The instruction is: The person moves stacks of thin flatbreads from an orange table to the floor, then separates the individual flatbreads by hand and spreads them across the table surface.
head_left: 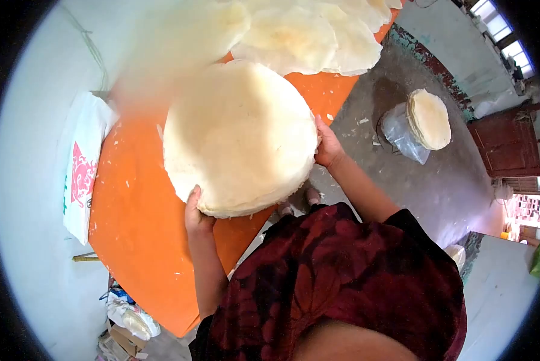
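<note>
Both hands hold the stack; bag lettering illegible.

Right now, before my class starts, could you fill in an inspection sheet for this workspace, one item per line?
Surface: orange table, scattered pale flakes
Job's things: thick stack of pale, thin rounds, held; loose rounds overlapping at the far end; second stack beyond the right edge
Clutter: printed white bag at the left edge; carton and bags below
Hands: left hand and right hand grip the stack's rim
Cables: thin cord on the wall
Surroundings: grey floor, flakes on it; reddish-brown door
</note>
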`<state>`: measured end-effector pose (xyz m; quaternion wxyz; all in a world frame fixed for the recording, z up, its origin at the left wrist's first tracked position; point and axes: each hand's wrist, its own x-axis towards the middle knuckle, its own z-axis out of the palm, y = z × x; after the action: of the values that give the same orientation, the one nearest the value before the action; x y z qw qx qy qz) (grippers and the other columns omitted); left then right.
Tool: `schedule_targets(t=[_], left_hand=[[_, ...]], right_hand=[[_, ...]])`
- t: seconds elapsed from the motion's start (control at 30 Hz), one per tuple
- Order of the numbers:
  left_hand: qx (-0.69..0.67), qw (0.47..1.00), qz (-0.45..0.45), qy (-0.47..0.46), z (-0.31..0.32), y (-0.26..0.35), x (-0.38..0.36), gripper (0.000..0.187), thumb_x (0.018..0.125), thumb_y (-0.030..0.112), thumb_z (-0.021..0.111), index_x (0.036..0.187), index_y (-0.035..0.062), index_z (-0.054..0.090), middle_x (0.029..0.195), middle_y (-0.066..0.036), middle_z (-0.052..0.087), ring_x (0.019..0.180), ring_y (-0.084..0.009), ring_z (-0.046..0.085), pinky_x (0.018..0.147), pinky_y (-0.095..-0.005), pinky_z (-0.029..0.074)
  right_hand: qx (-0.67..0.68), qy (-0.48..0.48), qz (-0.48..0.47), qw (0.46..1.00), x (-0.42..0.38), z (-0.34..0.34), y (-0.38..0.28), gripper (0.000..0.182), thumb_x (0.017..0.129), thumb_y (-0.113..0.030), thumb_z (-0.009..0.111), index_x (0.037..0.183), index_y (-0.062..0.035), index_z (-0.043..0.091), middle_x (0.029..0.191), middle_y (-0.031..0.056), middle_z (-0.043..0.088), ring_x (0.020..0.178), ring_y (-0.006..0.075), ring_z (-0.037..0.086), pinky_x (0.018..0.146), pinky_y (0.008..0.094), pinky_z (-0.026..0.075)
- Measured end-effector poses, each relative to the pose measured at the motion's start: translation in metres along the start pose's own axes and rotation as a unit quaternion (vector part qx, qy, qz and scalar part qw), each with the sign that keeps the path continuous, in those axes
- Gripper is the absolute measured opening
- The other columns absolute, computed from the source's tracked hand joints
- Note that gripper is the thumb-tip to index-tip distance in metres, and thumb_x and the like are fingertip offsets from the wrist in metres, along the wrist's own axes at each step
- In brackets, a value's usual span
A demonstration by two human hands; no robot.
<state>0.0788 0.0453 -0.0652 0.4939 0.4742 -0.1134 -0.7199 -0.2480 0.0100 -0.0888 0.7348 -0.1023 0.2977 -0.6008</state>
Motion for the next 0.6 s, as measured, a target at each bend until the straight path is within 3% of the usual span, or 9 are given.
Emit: schedule_targets(t=[0.13,0.23,0.33,0.43,0.47,0.6], left_hand=[[-0.163,0.98,0.018,-0.116,-0.004,0.003,-0.004,0.059,0.083,0.04,0.051,0.128,0.0084,0.031,0.126,-0.011,0.039,0.114,-0.029,0.039,0.094,-0.0473,0.033],[-0.133,0.985,0.006,-0.106,-0.008,0.009,-0.002,0.064,0.083,0.045,0.048,0.131,0.0095,0.026,0.132,-0.01,0.031,0.118,-0.0288,0.034,0.096,-0.0469,0.031],[-0.068,0.99,0.064,-0.109,-0.005,0.014,0.004,0.067,0.083,0.05,0.046,0.132,0.0096,0.025,0.134,-0.01,0.029,0.12,-0.0293,0.032,0.096,-0.0473,0.031],[-0.069,0.993,0.055,-0.078,0.003,0.023,0.0,0.07,0.081,0.053,0.046,0.132,0.0098,0.025,0.134,-0.01,0.03,0.119,-0.0295,0.033,0.096,-0.0472,0.031],[-0.056,0.998,0.034,-0.011,0.001,0.022,0.004,0.065,0.083,0.049,0.046,0.131,0.0091,0.029,0.131,-0.011,0.035,0.117,-0.0295,0.036,0.095,-0.0467,0.033],[0.019,0.999,-0.029,0.029,-0.017,0.013,0.026,0.058,0.084,0.043,0.047,0.127,0.0078,0.034,0.126,-0.012,0.04,0.113,-0.0298,0.041,0.093,-0.0461,0.035]], right_hand=[[-0.029,-0.031,0.072,0.996,0.007,-0.002,-0.017,0.056,0.087,-0.045,0.041,0.127,-0.0068,0.036,0.125,0.0113,0.044,0.113,0.0226,0.045,0.095,0.038,0.036],[-0.113,-0.026,0.088,0.989,0.017,-0.001,-0.028,0.06,0.084,-0.045,0.048,0.127,-0.0051,0.035,0.125,0.0128,0.044,0.112,0.0233,0.045,0.095,0.0386,0.036],[-0.167,0.023,0.096,0.981,0.036,0.006,-0.044,0.063,0.079,-0.045,0.055,0.124,-0.0039,0.039,0.12,0.0136,0.049,0.107,0.023,0.049,0.09,0.0376,0.041],[-0.188,0.055,0.132,0.972,0.049,0.008,-0.042,0.058,0.078,-0.038,0.061,0.119,-0.002,0.044,0.113,0.0139,0.054,0.1,0.0226,0.054,0.084,0.037,0.045],[-0.211,0.066,0.142,0.965,0.052,0.008,-0.041,0.056,0.077,-0.036,0.062,0.119,-0.0012,0.045,0.112,0.0142,0.054,0.099,0.0226,0.055,0.083,0.0371,0.046],[-0.258,0.089,0.159,0.949,0.07,-0.006,-0.04,0.05,0.075,-0.025,0.066,0.114,0.0003,0.048,0.106,0.0148,0.057,0.091,0.0234,0.059,0.079,0.037,0.048]])
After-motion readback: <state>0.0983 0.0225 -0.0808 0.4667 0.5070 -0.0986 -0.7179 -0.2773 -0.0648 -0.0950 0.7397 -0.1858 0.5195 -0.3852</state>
